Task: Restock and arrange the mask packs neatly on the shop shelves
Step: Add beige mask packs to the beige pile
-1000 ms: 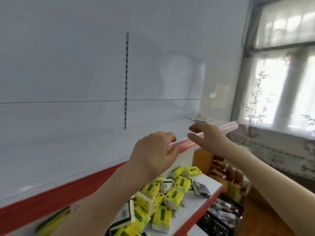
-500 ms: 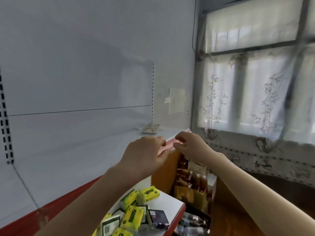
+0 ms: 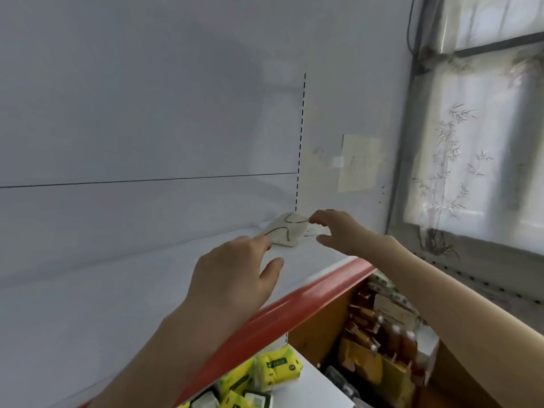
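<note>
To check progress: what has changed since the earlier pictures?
Both hands left the red shelf edge and reached forward: the left hand nears the white pack, the right hand opens beside it. Nothing is gripped yet. The pack stays at the back corner.

left hand (image 3: 232,278): bare; right hand (image 3: 338,231): bare; forearms (image 3: 441,290): bare

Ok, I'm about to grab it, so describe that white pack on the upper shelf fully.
The white pack looks soft and crumpled, a pale mound crossed by thin dark and red curved lines. It lies at the back of the upper shelf, below the slotted upright. The left hand reaches its near-left edge; the right hand is open beside its right edge. Actual contact is unclear.
</note>
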The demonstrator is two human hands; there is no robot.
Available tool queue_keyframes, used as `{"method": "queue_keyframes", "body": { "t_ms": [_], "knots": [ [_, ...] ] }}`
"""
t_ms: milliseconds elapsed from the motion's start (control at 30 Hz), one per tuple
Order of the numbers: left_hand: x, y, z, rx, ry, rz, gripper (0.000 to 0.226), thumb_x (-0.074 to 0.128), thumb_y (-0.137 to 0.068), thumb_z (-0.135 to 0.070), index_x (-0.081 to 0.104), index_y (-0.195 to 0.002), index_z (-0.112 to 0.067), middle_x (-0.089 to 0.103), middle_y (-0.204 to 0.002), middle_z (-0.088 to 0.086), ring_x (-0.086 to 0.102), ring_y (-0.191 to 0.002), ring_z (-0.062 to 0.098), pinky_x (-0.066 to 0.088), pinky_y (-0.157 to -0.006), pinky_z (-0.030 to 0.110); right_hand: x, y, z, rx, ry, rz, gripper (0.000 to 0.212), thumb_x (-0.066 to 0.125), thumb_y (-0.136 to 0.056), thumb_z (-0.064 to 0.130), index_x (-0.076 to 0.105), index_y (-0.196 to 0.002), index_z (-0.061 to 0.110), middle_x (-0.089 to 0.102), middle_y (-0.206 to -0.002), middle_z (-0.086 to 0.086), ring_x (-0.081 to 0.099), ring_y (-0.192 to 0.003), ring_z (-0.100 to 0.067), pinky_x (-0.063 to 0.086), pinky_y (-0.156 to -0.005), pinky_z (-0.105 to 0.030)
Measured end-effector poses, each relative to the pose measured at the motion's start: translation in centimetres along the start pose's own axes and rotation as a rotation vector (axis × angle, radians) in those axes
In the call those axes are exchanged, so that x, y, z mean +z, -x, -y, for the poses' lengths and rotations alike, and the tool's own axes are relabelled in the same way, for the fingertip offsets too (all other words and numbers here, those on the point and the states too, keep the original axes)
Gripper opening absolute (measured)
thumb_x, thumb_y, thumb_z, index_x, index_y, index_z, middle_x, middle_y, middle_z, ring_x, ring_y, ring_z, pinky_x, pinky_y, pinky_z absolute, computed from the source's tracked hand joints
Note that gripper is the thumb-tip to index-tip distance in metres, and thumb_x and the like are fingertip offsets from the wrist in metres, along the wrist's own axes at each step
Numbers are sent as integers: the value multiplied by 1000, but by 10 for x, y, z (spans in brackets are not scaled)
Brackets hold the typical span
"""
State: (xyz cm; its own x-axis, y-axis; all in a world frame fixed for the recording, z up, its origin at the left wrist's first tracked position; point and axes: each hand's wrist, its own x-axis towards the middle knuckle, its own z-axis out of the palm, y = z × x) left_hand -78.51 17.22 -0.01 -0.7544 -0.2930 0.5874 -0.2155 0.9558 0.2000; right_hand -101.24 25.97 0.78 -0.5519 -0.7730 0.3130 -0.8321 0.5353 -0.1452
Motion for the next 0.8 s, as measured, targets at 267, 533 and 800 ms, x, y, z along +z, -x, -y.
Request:
{"method": "queue_keyframes", "body": {
  "t_ms": [267,533,800],
  "knots": [
    [32,-35,-3,-226,-183,40,40,36,-95,-49,48,-127,-29,57,-120,-10,53,-110,10,41,-86,26,31,-80,-41,-179,-63,176,47,61,-87,39,55,-125,13,55,-128,-2,50,-117,-20,36,-97,-26],
    [64,-72,-31,-423,-205,-4,39,41,-94,-47,50,-126,-28,58,-121,-10,53,-111,10,42,-89,27,48,-107,-38,-429,147,362,50,53,-82,59,65,-92,11,59,-78,-2,51,-73,-16,36,-61,-26],
    [83,-86,-22,-578,-46,-37,28,54,-89,-40,63,-107,-20,64,-99,-5,59,-97,15,48,-88,31,51,-101,-35,-612,259,171,38,36,-95,19,27,-58,14,44,-64,-3,44,-69,-22,27,-55,-27]
  ]
}}
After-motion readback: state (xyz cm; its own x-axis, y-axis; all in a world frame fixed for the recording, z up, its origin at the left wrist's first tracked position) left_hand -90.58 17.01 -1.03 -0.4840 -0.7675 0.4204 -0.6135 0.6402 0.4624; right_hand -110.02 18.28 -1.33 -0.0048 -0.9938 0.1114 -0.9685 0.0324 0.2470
